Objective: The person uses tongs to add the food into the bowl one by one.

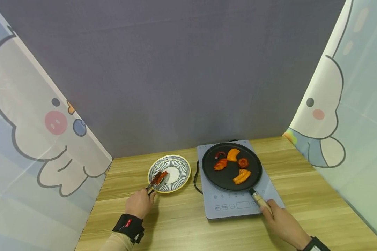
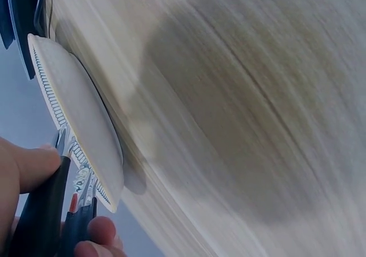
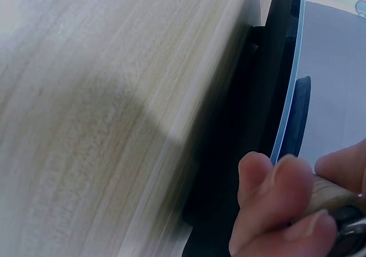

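Observation:
My left hand (image 1: 139,204) holds black-handled metal tongs (image 1: 149,188), thumb on one handle and fingers on the other. The tips of the tongs are around a glazed red-brown piece of food (image 1: 162,176), over the left side of a white bowl-like plate (image 1: 183,170) with a blue line pattern and yellow rim. My right hand (image 1: 284,223) grips the wooden handle (image 1: 260,199) of a flat black frying pan (image 1: 220,179). Lying in the pan are a reddish glazed piece (image 1: 220,164), a dark red curl (image 1: 220,154), a round red piece (image 1: 243,162) and two orange pieces (image 1: 242,176).
The pan sits on a pale flat induction cooker (image 1: 213,205) with a touch panel at its front. Its black cable (image 1: 196,181) runs between cooker and plate. A grey partition (image 1: 176,87) stands behind the wooden table (image 1: 176,226), with cartoon-printed panels on both sides.

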Action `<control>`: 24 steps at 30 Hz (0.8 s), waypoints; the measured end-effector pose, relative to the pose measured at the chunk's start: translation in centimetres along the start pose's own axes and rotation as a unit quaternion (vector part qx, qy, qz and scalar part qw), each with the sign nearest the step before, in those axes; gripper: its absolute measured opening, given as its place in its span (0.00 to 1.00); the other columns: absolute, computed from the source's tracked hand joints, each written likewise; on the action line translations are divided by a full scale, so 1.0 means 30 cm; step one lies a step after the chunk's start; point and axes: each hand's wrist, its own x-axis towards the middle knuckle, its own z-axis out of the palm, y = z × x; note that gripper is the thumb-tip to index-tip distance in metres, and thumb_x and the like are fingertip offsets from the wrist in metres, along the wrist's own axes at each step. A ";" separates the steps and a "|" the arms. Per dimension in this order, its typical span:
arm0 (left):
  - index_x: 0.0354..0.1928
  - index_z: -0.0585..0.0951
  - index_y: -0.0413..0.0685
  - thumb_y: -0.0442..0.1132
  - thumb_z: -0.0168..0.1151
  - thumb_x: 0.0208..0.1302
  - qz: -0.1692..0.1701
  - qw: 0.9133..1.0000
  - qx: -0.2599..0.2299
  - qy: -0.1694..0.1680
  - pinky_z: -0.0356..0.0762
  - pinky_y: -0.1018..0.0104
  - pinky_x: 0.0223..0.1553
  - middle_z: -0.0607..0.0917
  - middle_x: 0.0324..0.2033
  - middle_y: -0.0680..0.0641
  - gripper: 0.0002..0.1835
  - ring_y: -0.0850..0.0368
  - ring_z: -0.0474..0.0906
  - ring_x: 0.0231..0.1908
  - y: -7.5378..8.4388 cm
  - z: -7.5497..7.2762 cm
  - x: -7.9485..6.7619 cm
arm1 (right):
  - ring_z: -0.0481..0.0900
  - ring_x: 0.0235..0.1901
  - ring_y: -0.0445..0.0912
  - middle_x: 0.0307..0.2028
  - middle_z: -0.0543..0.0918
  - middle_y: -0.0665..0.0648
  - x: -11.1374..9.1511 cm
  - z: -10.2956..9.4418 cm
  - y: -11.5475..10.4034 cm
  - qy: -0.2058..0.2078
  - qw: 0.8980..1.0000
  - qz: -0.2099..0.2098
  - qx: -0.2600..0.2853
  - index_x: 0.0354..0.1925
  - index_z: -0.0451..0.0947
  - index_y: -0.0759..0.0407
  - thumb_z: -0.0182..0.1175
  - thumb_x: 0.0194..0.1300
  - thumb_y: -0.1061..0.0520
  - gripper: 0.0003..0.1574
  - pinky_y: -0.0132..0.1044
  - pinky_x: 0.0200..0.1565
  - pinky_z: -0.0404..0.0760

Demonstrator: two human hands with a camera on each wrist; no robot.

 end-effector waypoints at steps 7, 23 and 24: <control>0.18 0.73 0.41 0.53 0.60 0.54 0.000 1.000 -0.004 0.003 0.62 0.51 0.11 0.74 0.12 0.42 0.21 0.46 0.72 0.13 0.000 0.007 -0.002 | 0.60 0.11 0.38 0.15 0.64 0.49 -0.001 0.000 0.002 -0.003 1.000 0.003 0.005 0.39 0.66 0.60 0.46 0.67 0.43 0.20 0.31 0.12 0.60; 0.18 0.73 0.42 0.52 0.60 0.55 0.003 1.000 -0.002 0.011 0.62 0.51 0.11 0.74 0.12 0.42 0.21 0.45 0.73 0.14 0.003 0.011 -0.007 | 0.60 0.11 0.38 0.15 0.64 0.49 -0.001 -0.001 0.002 -0.002 1.000 -0.004 0.001 0.39 0.66 0.61 0.46 0.67 0.43 0.21 0.31 0.13 0.60; 0.18 0.73 0.42 0.52 0.60 0.55 0.002 1.000 -0.002 0.010 0.62 0.51 0.11 0.75 0.13 0.42 0.21 0.45 0.73 0.14 0.003 0.011 -0.008 | 0.60 0.11 0.38 0.15 0.64 0.49 -0.001 -0.001 0.002 -0.001 1.000 -0.004 0.000 0.39 0.66 0.61 0.46 0.67 0.44 0.20 0.31 0.13 0.60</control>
